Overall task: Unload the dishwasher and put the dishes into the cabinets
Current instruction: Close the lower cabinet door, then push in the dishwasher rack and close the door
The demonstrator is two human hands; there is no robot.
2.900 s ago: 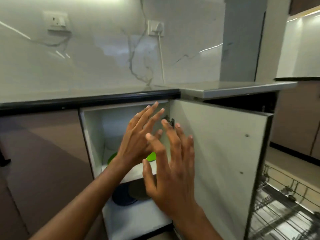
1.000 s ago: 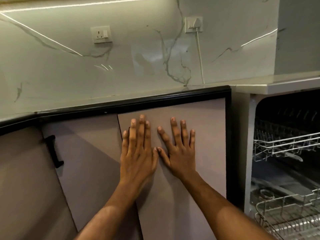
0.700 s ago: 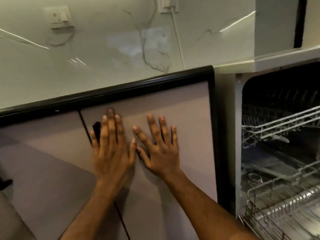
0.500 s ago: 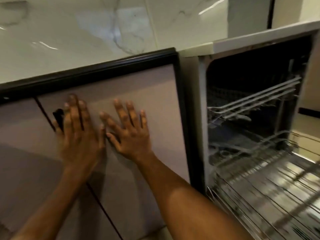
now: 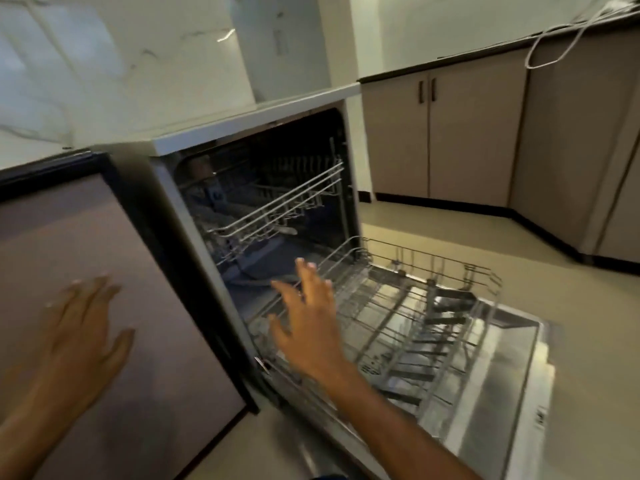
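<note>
The dishwasher (image 5: 249, 133) stands open in the middle, its door (image 5: 502, 382) folded down flat. Its lower wire rack (image 5: 408, 306) is pulled out over the door and I see no dishes in it. The upper rack (image 5: 277, 209) sits inside the dark tub. My right hand (image 5: 308, 320) hovers with spread fingers over the near left corner of the lower rack, holding nothing. My left hand (image 5: 79, 323) lies with straight fingers in front of the shut cabinet door (image 5: 104, 271) left of the dishwasher. I cannot tell if it touches the door.
A pale countertop (image 5: 104, 98) runs above the cabinet and the dishwasher. Beige base cabinets (image 5: 467, 133) with dark handles line the far right wall, a white cable (image 5: 554, 46) hanging over their top. Tiled floor (image 5: 588, 323) lies right of the dishwasher door.
The cabinet door was pushed shut with both hands. Since then the view has swung right to the dishwasher. My right hand left the door and moved over the lower rack.
</note>
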